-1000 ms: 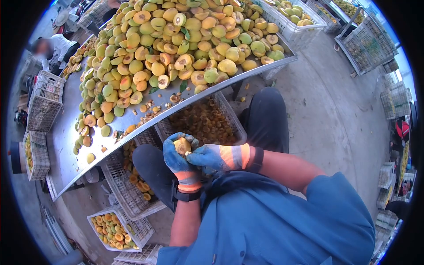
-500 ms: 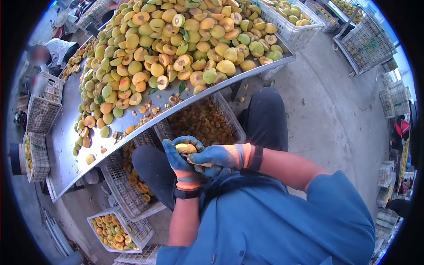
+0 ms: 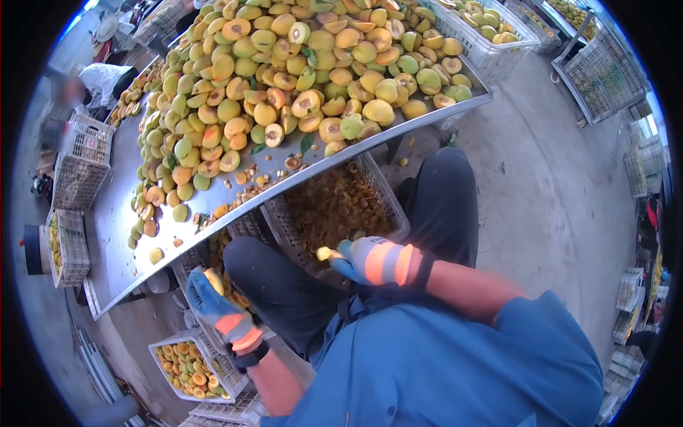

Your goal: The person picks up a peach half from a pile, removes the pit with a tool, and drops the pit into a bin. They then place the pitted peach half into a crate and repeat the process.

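Observation:
My left hand [image 3: 211, 299], in a blue and orange glove, is out to the left beside my knee, fingers closed round an apricot half [image 3: 215, 280]. Above the crate between my knees, my right hand [image 3: 363, 260] wears the same kind of glove. A yellow piece of fruit [image 3: 326, 253] shows at its fingertips, slightly blurred; whether the palm holds anything else is hidden. That crate [image 3: 390, 203] contains brown pits and scraps. A big heap of apricots [image 3: 284, 78], many of them halved, covers much of the metal table [image 3: 114, 235] in front of me.
At lower left a white crate [image 3: 158, 370] holds apricot halves. Another fruit crate [image 3: 491, 50] stands at the table's far right corner. Stacked crates [image 3: 82, 174] and a person in a white top [image 3: 101, 80] are at the left. A crate trolley [image 3: 605, 78] is at the right.
My hands were together over my lap around one apricot. They have parted: the left moved left and down with a half, the right moved slightly right with a yellow piece.

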Demonstrator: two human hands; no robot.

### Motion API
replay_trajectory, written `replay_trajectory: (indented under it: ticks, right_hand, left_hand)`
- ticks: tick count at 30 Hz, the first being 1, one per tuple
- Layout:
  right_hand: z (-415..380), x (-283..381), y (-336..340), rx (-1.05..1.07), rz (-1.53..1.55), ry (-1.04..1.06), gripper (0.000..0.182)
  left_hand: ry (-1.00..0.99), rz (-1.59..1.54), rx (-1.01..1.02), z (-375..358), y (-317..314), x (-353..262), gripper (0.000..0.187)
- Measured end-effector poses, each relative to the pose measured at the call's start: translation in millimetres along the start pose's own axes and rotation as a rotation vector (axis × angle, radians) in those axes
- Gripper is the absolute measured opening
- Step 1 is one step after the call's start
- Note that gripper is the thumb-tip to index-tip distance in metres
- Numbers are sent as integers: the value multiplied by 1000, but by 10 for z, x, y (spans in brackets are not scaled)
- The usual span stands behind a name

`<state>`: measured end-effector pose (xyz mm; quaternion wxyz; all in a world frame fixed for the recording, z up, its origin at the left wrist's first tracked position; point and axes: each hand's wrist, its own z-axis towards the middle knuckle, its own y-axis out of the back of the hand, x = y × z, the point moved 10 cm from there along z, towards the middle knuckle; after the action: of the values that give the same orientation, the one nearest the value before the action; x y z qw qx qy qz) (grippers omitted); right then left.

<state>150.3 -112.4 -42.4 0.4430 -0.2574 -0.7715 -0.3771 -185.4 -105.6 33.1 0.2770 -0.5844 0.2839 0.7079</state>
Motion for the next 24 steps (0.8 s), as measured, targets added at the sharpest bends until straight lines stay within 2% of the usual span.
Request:
replay_trajectory:
  ticks: [1, 2, 3, 4, 5, 6, 7, 8, 9, 10, 11, 12, 14, 16, 18, 20, 21, 22, 24]
  right_hand:
    - [60, -217, -112, 8, -103, 29, 58]
    - [84, -324, -181, 17, -212, 57, 59]
    - [50, -317, -190, 14, -259, 45, 60]
    - [-27, -231, -108, 87, -200, -145, 58]
    - [-33, -276, -161, 84, -210, -141, 57]
    - [-5, -312, -173, 73, -231, -129, 56]
    - [-38, -230, -58, 17, -209, -129, 53]
    - [-44, -243, -18, 8, -210, -128, 53]
    - [-51, -216, 59, -49, -190, -86, 52]
    - [-64, -184, 142, -108, -171, -43, 51]
    - [-123, -125, 255, -163, -105, -25, 45]
    - [-157, -109, 300, -175, -105, -23, 45]
    - [-259, 5, 474, -294, -89, 76, 42]
    - [-330, 37, 560, -303, -52, 57, 38]
    - [-344, -90, 533, -224, -2, -97, 36]
    - [-336, -39, 573, -234, 27, -75, 31]
    - [-341, 68, 692, -359, 162, 62, 28]
    - [-372, 155, 817, -481, 300, 199, 26]
    - [-354, 174, 958, -541, 388, 220, 21]
  left_hand:
    - [-178, 608, 3, 170, 63, -130, 43]
    - [-184, 599, 13, 201, -42, -155, 43]
    - [-328, 642, 17, 187, -189, -322, 42]
    - [-470, 694, 27, 132, -320, -495, 40]
    - [-312, 361, 123, 154, -546, -347, 35]
    - [-179, 252, 295, 25, -993, -430, 30]
    - [-204, 212, 455, -55, -1412, -433, 26]
    - [-375, 239, 614, -199, -1859, -505, 22]
    - [-188, 154, 689, -226, -2256, -315, 22]
    - [-653, 247, 777, -382, -2628, -404, 24]
    - [-420, 247, 848, -292, -3021, -102, 25]
    - [-103, 298, 860, -330, -3336, -75, 34]
    - [-179, 504, 919, -344, -3823, 261, 52]
    - [-174, 812, 953, -403, -4037, 402, 60]
    - [-197, 771, 922, -422, -4119, 391, 57]
    - [-94, 414, 895, -431, -4057, 399, 51]
    - [-57, 363, 877, -395, -4003, 431, 37]
    - [-58, 369, 865, -358, -3936, 454, 37]
    - [334, -88, 703, -260, -3687, 646, 32]
